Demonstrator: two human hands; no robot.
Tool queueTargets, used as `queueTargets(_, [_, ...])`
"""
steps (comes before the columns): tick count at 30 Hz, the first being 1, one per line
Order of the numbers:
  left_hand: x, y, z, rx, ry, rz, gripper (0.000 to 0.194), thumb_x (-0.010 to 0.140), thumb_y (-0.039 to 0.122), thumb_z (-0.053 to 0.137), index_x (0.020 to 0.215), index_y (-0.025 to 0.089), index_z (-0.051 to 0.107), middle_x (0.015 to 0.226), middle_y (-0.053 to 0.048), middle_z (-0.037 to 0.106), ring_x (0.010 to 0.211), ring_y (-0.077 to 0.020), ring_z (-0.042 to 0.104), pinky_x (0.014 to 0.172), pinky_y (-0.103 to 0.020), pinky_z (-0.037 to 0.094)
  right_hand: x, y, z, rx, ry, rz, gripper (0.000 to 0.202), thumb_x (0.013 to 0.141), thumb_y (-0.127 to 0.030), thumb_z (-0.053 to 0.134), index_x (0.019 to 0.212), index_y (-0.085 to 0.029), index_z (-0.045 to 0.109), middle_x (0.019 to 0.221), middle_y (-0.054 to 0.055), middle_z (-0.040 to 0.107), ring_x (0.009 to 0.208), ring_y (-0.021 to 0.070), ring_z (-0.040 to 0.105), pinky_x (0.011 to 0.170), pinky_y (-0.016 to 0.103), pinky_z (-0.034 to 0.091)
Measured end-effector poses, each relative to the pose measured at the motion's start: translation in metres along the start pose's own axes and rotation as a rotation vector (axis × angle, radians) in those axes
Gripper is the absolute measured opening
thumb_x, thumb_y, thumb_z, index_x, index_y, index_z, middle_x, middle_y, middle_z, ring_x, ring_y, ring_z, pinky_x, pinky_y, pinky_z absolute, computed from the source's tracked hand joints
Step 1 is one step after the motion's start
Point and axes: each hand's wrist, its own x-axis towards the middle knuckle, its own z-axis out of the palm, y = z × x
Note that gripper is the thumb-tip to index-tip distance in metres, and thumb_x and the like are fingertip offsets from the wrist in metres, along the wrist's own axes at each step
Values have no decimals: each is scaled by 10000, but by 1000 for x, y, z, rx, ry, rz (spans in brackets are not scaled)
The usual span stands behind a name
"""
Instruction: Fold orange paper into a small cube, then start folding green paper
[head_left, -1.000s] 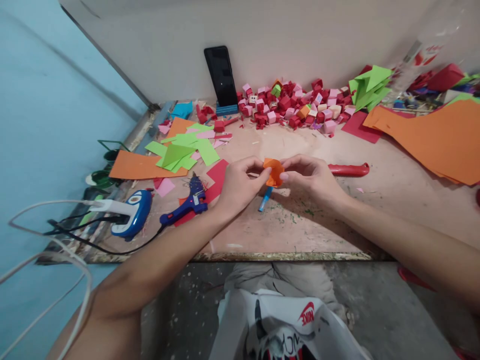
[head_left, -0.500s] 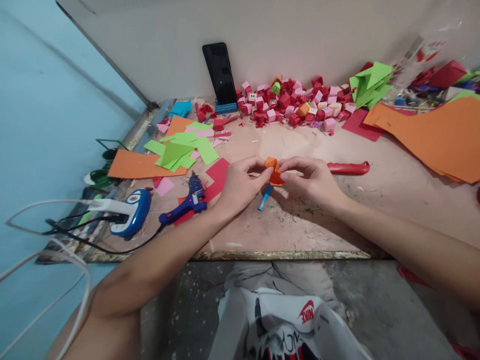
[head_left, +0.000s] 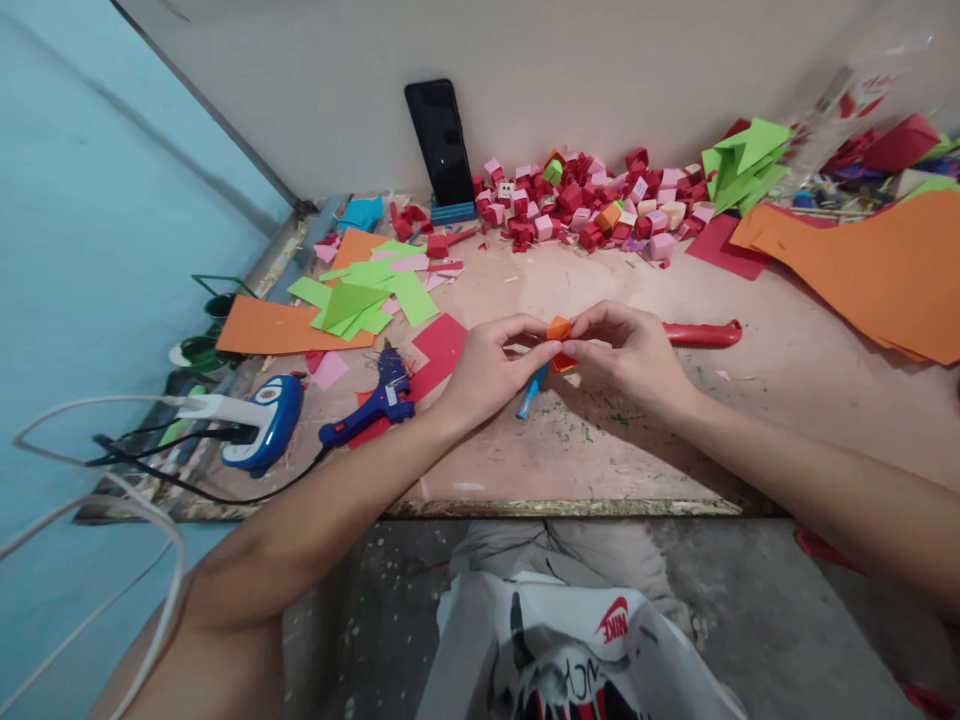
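A small folded piece of orange paper [head_left: 559, 328] is pinched between my two hands above the table. My left hand [head_left: 499, 362] grips its left side with thumb and index finger. From the other side my right hand [head_left: 628, 352] holds it, thumb tips almost meeting in front of the paper. Fingers cover much of its shape. A blue pen-like stick [head_left: 531, 392] lies on the table just below, its upper end hidden behind the hands. Beyond my right hand, a red handle [head_left: 705, 334] shows, its other end hidden by the hand.
A blue glue gun [head_left: 382, 395] and a blue-white power adapter [head_left: 262, 425] with cords lie left. Green and orange paper pieces [head_left: 360, 300] are behind them. A phone [head_left: 440, 145] stands at the back beside a heap of small paper cubes [head_left: 577, 205]. Orange sheets [head_left: 877, 275] lie right.
Both hands have shifted slightly right with the orange paper. The thumbs have come closer together and cover more of it, and the paper appears more pressed in.
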Motion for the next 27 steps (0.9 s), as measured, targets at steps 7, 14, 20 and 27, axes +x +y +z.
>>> queueTargets(7, [2, -3, -1, -21, 7, 6, 134, 923, 304, 765, 983, 189, 800, 992, -60, 829, 859, -175, 778, 772, -290, 636, 0, -2, 1, 91, 45, 53, 169, 830, -338, 865, 931, -254, 757, 1008, 40, 795, 953, 240, 760, 903, 421, 640])
queueTargets(14, [3, 0, -1, -21, 98, 35, 122, 930, 297, 754, 990, 194, 781, 1017, -44, 811, 868, -152, 756, 751, -256, 610, 3, 0, -1, 446, -88, 400, 225, 805, -318, 890, 995, -231, 806, 1051, 77, 820, 926, 243, 781, 884, 437, 671])
queueTargets(20, [1, 2, -2, 138, 77, 103, 55, 913, 244, 749, 941, 196, 754, 932, -23, 777, 838, -142, 725, 749, -257, 599, 3, 1, -1, 437, -78, 384, 171, 801, -325, 911, 902, -232, 809, 975, 67, 806, 877, 229, 764, 832, 414, 684])
queueTargets(27, [0, 1, -5, 295, 22, 197, 77, 915, 204, 743, 986, 221, 769, 968, -25, 794, 888, -167, 739, 783, -288, 573, 2, 5, -1, 370, -111, 334, 171, 824, -373, 914, 883, -246, 815, 952, 57, 802, 863, 238, 775, 837, 462, 678])
